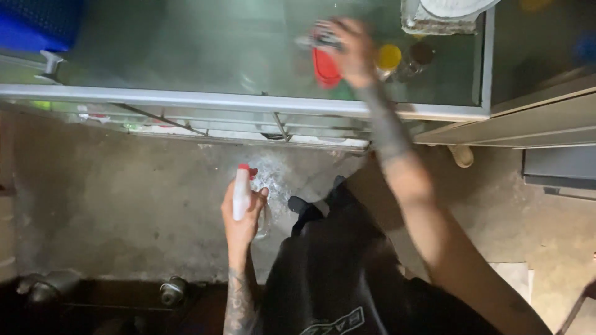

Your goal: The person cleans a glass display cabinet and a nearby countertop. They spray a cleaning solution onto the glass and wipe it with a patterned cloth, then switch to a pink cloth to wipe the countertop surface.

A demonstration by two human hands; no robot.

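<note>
My left hand (243, 217) holds a small white squeeze bottle with a red cap (241, 192), low over the concrete floor and close to my body. My right hand (351, 53) reaches out over the glass counter top (186, 56) and grips a blurred reddish cloth or rag (324, 38), pressing it on the glass. Under the glass beneath that hand sits a red lid (325, 69). The right forearm stretches across the counter's metal front edge (155, 98).
Beneath the glass stand a yellow-capped jar (388, 59) and a dark-capped jar (420, 56). A blue crate (37, 25) is at the far left, a white slab with a plate (437, 15) at the back right. Drawers (528, 124) adjoin on the right.
</note>
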